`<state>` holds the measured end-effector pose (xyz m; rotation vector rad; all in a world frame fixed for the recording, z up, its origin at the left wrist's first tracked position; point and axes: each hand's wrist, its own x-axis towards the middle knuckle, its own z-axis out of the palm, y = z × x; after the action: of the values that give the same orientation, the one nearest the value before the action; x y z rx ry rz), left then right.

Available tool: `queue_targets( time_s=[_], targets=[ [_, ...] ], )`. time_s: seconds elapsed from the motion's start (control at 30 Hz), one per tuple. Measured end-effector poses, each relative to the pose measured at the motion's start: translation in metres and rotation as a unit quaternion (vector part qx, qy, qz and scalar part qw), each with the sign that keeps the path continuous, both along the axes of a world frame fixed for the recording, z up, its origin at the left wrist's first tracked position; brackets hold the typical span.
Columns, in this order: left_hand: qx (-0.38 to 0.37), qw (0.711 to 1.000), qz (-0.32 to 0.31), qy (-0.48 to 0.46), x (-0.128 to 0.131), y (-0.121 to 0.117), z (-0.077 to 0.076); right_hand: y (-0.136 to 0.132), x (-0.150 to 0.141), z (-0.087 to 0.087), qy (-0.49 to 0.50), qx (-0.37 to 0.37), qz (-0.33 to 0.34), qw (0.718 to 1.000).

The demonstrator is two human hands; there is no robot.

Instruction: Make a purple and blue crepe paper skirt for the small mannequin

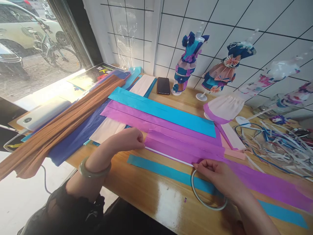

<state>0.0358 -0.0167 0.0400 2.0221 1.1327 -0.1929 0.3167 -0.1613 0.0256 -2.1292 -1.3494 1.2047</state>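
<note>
A narrow white tape strip (168, 156) runs along the near edge of a purple crepe paper strip (183, 148) on the table. My left hand (130, 138) is closed at the strip's left end, its fingertips pinching there; a bangle circles that wrist. At the other end, my right hand (212, 169) pinches the tape where it meets a thin, ring-shaped tape roll (209, 207), which hangs below my fingers. A long blue paper strip (158, 167) lies nearer to me, partly hidden under my right hand and the roll.
Wide turquoise paper (161, 109) lies behind the purple. Brown crepe paper (80, 114) and dark blue sheets pile up at left, near a white device (46, 114). A phone (163, 86), paper-dressed figures on stands (186, 65) and a heap of tangled strips (276, 147) line the back and right.
</note>
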Motion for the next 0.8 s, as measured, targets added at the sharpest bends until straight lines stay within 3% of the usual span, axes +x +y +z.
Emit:
queue_targets(
  time_s=[0.4, 0.8],
  targets=[
    [0.01, 1.0, -0.004, -0.003, -0.0022, 0.0013, -0.0062, -0.0012, 0.0005, -0.0018, -0.015, -0.026, 0.006, 1.0],
    [0.007, 1.0, 0.004, 0.007, 0.0007, -0.0009, 0.0023, -0.0011, -0.0015, -0.0072, -0.049, -0.002, -0.005, 0.999]
  ],
)
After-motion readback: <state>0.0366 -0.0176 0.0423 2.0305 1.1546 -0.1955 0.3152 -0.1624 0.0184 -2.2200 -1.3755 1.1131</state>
